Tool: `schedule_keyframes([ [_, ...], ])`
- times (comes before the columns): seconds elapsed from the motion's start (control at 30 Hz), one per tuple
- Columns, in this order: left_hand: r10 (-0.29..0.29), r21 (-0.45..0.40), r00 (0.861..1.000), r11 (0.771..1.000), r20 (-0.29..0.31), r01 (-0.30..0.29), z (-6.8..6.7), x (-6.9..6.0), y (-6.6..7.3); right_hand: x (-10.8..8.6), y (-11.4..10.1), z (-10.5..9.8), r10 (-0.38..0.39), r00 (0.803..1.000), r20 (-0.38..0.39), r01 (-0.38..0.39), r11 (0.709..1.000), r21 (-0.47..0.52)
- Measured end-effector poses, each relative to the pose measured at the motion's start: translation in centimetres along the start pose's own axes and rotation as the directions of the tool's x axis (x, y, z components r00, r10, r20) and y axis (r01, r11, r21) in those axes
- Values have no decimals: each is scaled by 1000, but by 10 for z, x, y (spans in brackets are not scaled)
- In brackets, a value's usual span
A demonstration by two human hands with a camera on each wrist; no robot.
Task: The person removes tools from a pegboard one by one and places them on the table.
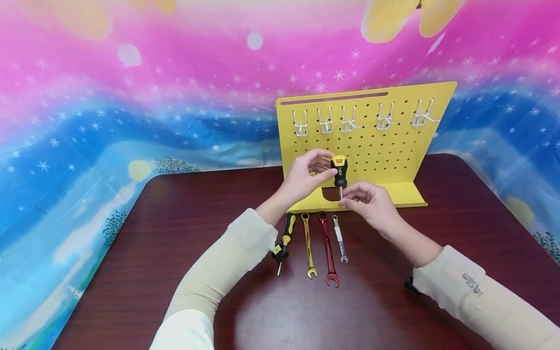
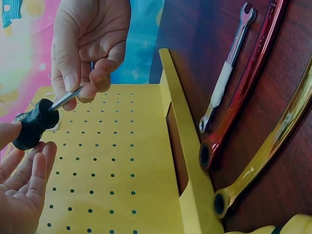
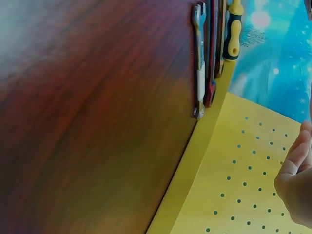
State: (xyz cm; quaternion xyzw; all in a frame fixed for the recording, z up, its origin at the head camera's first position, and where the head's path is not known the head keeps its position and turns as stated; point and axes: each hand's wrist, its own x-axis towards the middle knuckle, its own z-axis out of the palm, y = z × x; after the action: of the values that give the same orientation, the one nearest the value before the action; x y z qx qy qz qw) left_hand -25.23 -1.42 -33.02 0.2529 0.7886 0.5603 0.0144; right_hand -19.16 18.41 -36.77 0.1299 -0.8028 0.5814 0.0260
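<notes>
A stubby screwdriver with a black and yellow handle is held upright in front of the yellow pegboard, shaft downward. My left hand grips its handle between thumb and fingers. Lower down, my right hand pinches the metal shaft near the tip. The left wrist view shows the handle in the left fingers and the shaft between the thumb and fingers of the right hand. In the right wrist view only part of the right hand appears, and the screwdriver is out of sight.
Before the board lie a gold wrench, a red wrench and a small silver wrench. Left of them is a black and yellow screwdriver, with another black tool partly behind my left sleeve. Several white hooks line the board's upper part.
</notes>
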Motion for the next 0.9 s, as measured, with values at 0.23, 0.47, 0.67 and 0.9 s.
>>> schedule_keyframes([
  [0.23,-20,-4,1000,1000,15,20,10,-2,-4,-8,2,-5,34,999,31,-32,999,-40],
  [0.47,-38,1,999,999,19,38,19,-4,-7,-16,8,-12,29,998,53,-24,995,-92],
  [0.67,-56,22,998,998,26,55,26,-7,-12,-24,14,-16,34,996,87,-23,992,-121],
  [0.9,-62,3,996,998,56,62,34,-13,-18,-36,18,-20,33,992,123,-22,996,-90],
])
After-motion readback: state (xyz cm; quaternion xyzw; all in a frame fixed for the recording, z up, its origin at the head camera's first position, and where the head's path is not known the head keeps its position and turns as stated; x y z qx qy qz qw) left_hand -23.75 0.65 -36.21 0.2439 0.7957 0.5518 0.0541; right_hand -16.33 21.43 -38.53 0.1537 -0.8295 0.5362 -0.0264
